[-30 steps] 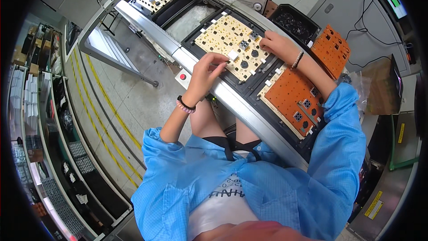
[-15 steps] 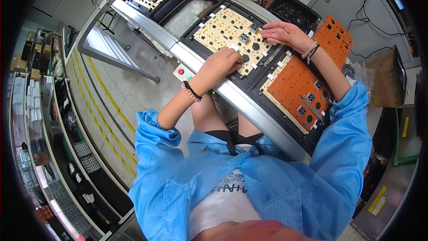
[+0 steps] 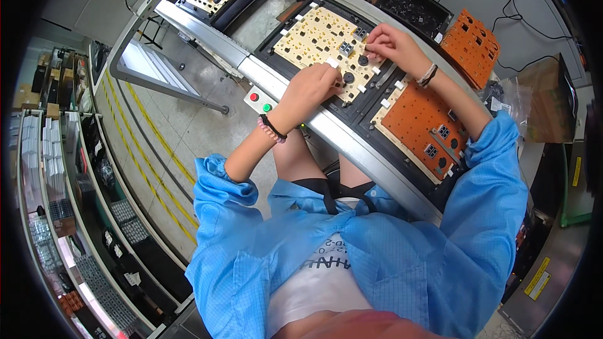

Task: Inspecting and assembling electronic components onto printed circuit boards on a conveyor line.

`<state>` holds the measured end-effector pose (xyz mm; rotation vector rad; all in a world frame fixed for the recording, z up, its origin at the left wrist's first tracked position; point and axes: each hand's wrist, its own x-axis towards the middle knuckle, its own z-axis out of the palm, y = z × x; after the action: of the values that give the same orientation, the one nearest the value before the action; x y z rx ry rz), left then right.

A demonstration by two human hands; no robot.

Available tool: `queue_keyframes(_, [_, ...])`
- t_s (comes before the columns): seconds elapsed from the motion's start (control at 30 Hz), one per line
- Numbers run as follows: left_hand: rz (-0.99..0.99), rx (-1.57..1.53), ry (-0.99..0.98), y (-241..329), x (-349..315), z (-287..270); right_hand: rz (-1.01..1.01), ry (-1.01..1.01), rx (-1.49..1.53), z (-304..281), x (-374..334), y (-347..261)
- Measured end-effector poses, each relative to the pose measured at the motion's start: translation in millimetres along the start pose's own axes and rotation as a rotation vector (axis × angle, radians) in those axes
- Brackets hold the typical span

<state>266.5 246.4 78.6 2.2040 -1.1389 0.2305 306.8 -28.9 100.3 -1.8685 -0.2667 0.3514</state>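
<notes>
In the head view, my left hand (image 3: 309, 93) reaches over the near edge of the cream board (image 3: 308, 39), its fingers curled and close together beside a white block (image 3: 333, 63) and the nearer round black part (image 3: 349, 78); the back of my hand hides much of the grip, so I cannot tell whether I hold anything in it. My right hand (image 3: 402, 52) is at the board's right side, fingers bent and narrow, the tips near the farther round black part (image 3: 363, 61) and two small dark displays (image 3: 346, 49); I cannot tell if something is pinched there. The cream board lies in a black frame (image 3: 363, 112) behind a silver rail (image 3: 342, 141), between my hands and beyond them. To its right, an orange board (image 3: 408, 116) lies in the next frame section. A black bin (image 3: 414, 7) of small dark parts stands past my right hand, near another orange board (image 3: 471, 48).
</notes>
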Motion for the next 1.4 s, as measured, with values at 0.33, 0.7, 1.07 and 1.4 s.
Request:
queue_keyframes(0.33, [-0.060,-0.061,0.202,-8,-14,14,-0.525,-0.042,-0.724,16,0,-7])
queue_keyframes(0.7, [-0.148,-0.092,0.249,-10,-15,7,-0.436,0.131,-1.144,43,9,-8])
queue_keyframes(1.07, [-0.170,-0.095,0.283,-15,-18,5,-0.340,0.047,-1.010,37,13,-19])
queue_keyframes(1.4, [-0.178,-0.107,0.313,-22,-19,4,-0.837,-0.111,-1.056,13,8,-1])
